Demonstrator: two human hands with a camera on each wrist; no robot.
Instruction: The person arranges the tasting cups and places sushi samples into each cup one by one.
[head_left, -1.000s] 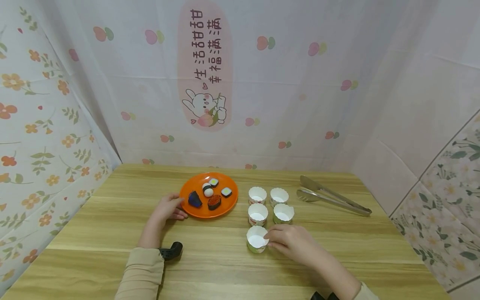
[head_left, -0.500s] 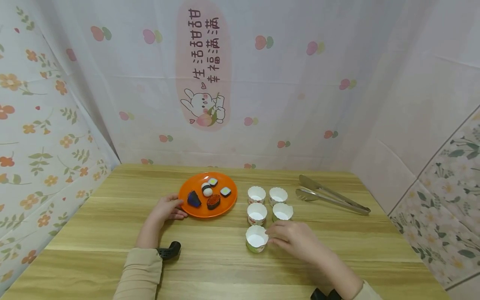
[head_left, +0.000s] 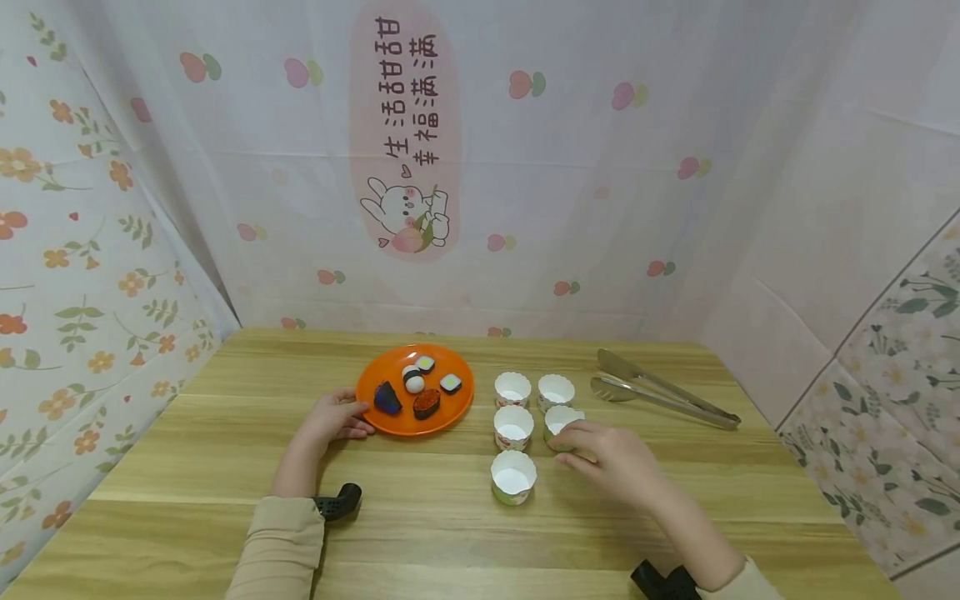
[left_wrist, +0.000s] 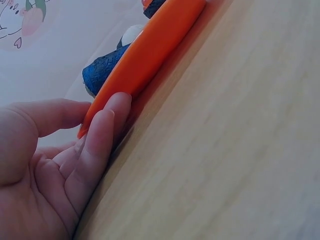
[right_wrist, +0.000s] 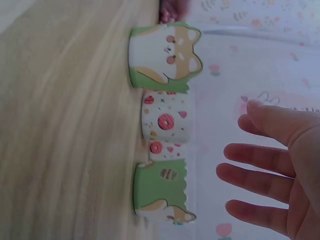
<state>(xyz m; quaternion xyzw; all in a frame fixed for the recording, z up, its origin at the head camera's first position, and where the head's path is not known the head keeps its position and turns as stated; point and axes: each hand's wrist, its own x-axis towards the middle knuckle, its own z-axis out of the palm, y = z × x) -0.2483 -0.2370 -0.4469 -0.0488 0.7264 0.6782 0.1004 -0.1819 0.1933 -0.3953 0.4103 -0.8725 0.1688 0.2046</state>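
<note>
My left hand [head_left: 335, 419] pinches the rim of the orange plate [head_left: 415, 427], thumb above and fingertips [left_wrist: 102, 131] against the underside in the left wrist view. On the plate lie several toy sushi pieces, among them a dark blue one [head_left: 387, 397] and a red-topped one [head_left: 427, 403]. My right hand [head_left: 611, 457] holds nothing; its fingers are spread in the right wrist view, apart from the paper cups. In the head view it partly covers a green paper cup [head_left: 560, 417]. The nearest paper cup [head_left: 513, 479], green with a dog drawing, stands left of that hand.
Further paper cups, such as the back left cup [head_left: 512, 387] and back right cup [head_left: 556, 390], stand upright in two columns. Metal tongs [head_left: 675, 398] lie spread at the right. A printed curtain [head_left: 585, 208] hangs behind the wooden table [head_left: 420, 533].
My right hand has moved off the nearest paper cup, away and to the right, to beside the green cup behind it. My left hand stays at the plate's rim.
</note>
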